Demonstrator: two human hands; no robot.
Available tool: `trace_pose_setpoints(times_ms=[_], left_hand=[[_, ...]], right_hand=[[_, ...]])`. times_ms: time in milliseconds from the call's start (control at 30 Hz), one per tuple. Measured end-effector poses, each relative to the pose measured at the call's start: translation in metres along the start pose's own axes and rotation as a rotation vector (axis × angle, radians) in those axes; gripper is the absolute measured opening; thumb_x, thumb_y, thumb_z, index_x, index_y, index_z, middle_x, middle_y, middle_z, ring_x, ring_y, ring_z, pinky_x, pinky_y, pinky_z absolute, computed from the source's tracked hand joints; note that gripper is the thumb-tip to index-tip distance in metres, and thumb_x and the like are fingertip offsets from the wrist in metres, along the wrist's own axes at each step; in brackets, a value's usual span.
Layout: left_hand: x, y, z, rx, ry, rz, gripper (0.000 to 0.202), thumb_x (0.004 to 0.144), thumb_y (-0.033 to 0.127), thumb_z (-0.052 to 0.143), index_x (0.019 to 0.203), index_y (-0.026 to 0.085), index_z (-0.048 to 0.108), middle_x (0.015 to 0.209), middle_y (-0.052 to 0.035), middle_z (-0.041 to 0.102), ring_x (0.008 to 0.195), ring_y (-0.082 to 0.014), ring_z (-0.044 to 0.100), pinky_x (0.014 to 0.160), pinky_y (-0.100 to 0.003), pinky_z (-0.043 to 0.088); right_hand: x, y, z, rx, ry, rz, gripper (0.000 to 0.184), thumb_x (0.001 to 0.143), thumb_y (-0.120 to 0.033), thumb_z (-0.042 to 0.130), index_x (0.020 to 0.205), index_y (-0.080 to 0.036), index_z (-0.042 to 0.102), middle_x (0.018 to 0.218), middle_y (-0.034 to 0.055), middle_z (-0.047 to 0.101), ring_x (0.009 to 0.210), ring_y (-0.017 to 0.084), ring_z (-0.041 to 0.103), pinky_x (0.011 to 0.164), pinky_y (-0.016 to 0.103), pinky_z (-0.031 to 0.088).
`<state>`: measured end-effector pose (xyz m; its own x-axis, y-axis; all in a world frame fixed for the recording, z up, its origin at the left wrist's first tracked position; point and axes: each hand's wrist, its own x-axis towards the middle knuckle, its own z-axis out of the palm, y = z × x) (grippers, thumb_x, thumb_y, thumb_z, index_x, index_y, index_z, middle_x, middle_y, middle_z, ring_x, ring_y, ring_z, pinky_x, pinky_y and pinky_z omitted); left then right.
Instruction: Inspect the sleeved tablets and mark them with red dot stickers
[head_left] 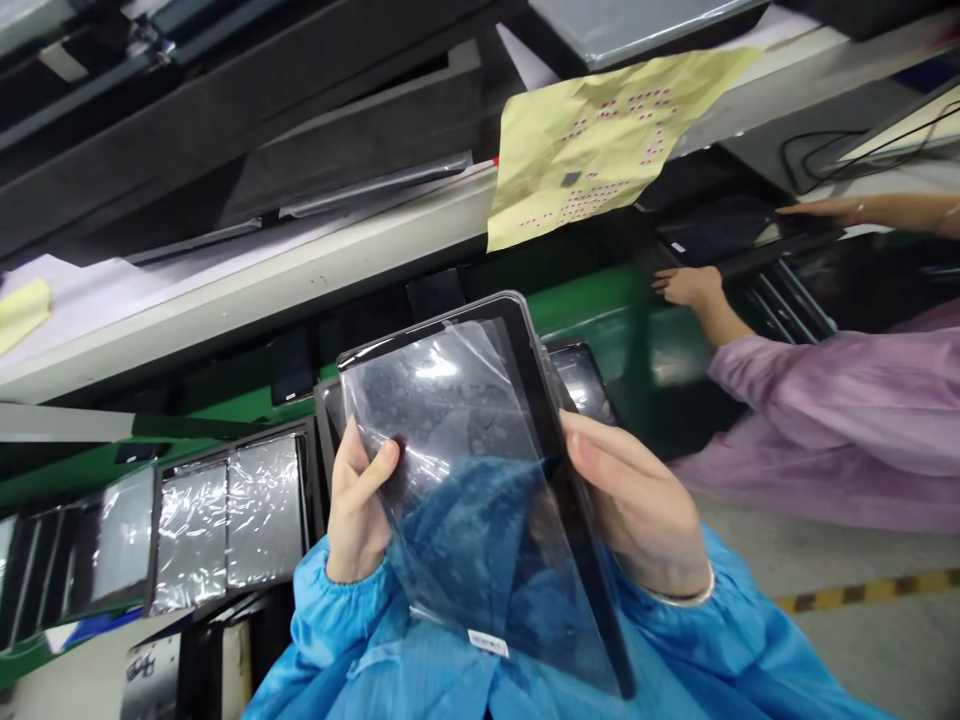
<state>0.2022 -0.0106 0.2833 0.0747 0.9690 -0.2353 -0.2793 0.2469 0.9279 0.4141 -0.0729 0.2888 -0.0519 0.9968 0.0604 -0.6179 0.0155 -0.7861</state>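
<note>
A glossy black tablet-sized screen panel (480,500) is held tilted in front of my body. A loose clear plastic film (450,390) lies skewed over its face, leaving the dark right border bare. Near the lower edge sits a small white label (488,643). My left hand (358,505) pinches the left edge of the panel and film, thumb on top. My right hand (637,500) grips the right edge, its fingers hidden behind the panel. The blue sleeves of my coat reflect in the surface.
A tray of film-wrapped panels (264,500) lies at left. Above runs a white shelf edge (315,280) with a hanging yellow marked sheet (577,150). At right, a co-worker in a pink sleeve (795,395) reaches toward a dark panel (712,230) on the green bench (600,310).
</note>
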Motion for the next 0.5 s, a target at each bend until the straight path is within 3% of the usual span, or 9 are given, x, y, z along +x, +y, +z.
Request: trace_pose_setpoints(times_ms=[100,200,367,433,500], left_hand=[[0.001,0.0,0.001,-0.014,-0.027,-0.026,0.033,0.074,0.027,0.088,0.106,0.028,0.077,0.079,0.0042,0.069,0.059,-0.0051,0.06,0.061,-0.01,0.055],[0.002,0.001,0.001,0.037,-0.047,-0.028,0.033,0.076,0.029,0.087,0.107,0.028,0.076,0.079,0.0033,0.069,0.063,-0.0083,0.063,0.066,-0.016,0.058],[0.004,0.008,-0.005,0.144,-0.059,0.027,0.039,0.077,0.032,0.086,0.114,0.028,0.073,0.087,-0.0003,0.072,0.09,-0.0204,0.073,0.091,-0.031,0.06],[0.004,0.01,-0.007,0.165,-0.076,0.043,0.042,0.078,0.032,0.085,0.117,0.028,0.072,0.092,-0.0016,0.074,0.094,-0.0233,0.074,0.091,-0.034,0.061],[0.003,0.011,-0.009,0.172,-0.077,0.063,0.044,0.078,0.033,0.085,0.119,0.028,0.071,0.09,-0.0014,0.074,0.088,-0.0227,0.074,0.087,-0.034,0.062]], right_hand=[[0.002,-0.003,-0.002,0.008,-0.01,-0.004,0.029,0.099,-0.038,0.063,0.124,-0.031,0.076,0.113,0.0033,0.08,0.111,0.026,0.075,0.093,0.036,0.064],[0.001,-0.006,-0.004,-0.022,0.017,-0.029,0.028,0.096,-0.039,0.067,0.122,-0.032,0.077,0.106,0.0029,0.081,0.106,0.027,0.076,0.089,0.036,0.065],[0.001,-0.015,-0.007,-0.089,0.036,0.017,0.027,0.094,-0.035,0.068,0.117,-0.026,0.079,0.09,0.0055,0.08,0.088,0.025,0.078,0.073,0.033,0.065],[0.001,-0.018,-0.007,-0.082,0.018,0.031,0.029,0.093,-0.037,0.069,0.117,-0.025,0.079,0.087,0.006,0.079,0.082,0.025,0.077,0.065,0.031,0.064],[0.001,-0.019,-0.006,-0.074,0.023,0.039,0.03,0.092,-0.037,0.071,0.119,-0.024,0.078,0.089,0.0065,0.08,0.085,0.026,0.077,0.069,0.033,0.064]])
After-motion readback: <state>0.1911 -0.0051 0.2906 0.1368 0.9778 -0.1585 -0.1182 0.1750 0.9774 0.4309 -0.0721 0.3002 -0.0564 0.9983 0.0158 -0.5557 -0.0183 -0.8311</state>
